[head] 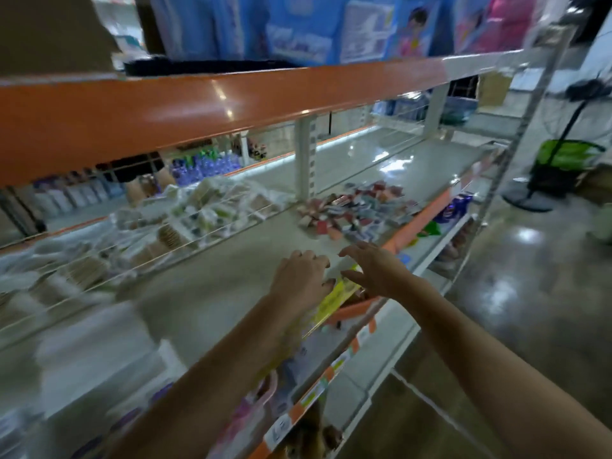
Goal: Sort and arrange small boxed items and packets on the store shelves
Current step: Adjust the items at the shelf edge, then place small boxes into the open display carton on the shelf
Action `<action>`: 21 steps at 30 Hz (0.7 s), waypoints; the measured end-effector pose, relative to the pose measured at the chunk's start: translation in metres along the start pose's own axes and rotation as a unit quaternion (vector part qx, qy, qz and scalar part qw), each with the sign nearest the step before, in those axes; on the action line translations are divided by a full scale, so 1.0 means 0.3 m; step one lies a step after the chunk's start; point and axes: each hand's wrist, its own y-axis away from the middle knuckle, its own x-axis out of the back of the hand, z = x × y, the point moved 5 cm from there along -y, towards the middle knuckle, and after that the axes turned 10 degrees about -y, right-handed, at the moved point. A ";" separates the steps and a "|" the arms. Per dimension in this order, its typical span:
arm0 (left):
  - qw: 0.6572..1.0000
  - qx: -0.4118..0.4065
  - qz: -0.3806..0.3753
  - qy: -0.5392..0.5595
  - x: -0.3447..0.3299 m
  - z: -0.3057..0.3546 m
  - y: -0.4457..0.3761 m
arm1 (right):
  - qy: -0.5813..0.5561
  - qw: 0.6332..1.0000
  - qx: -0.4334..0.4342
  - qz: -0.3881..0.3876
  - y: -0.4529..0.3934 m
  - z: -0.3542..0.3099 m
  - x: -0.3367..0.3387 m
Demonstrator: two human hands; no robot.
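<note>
- We hold both hands over the bare stretch of the middle shelf [212,293]: the left hand [299,276] palm down with fingers curled, the right hand [374,271] open with fingers spread. Neither grips anything that we can see.
- The small boxed items [357,210] lie in a loose heap farther along the same shelf, near the orange front edge [420,217] and well apart from our hands — unsorted, we judge.
- A yellow packet [334,299] sits just under our hands at the shelf front; blur hides whether we touch it.
- Bagged goods [205,210] stay behind the wire divider [159,256] — presumably to keep them separate.
- We judge the sorting barely begun.
</note>
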 end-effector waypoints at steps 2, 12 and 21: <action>1.000 -0.006 -0.009 0.001 -0.024 0.087 -0.114 | -0.003 1.000 -0.014 0.007 -0.009 0.131 0.041; 0.999 -0.018 -0.032 0.017 -0.093 0.379 -0.637 | 0.002 0.996 -0.086 0.011 -0.158 0.673 0.168; 0.999 -0.008 0.019 -0.038 -0.129 0.374 -1.144 | -0.043 0.993 -0.107 0.033 -0.473 1.035 0.245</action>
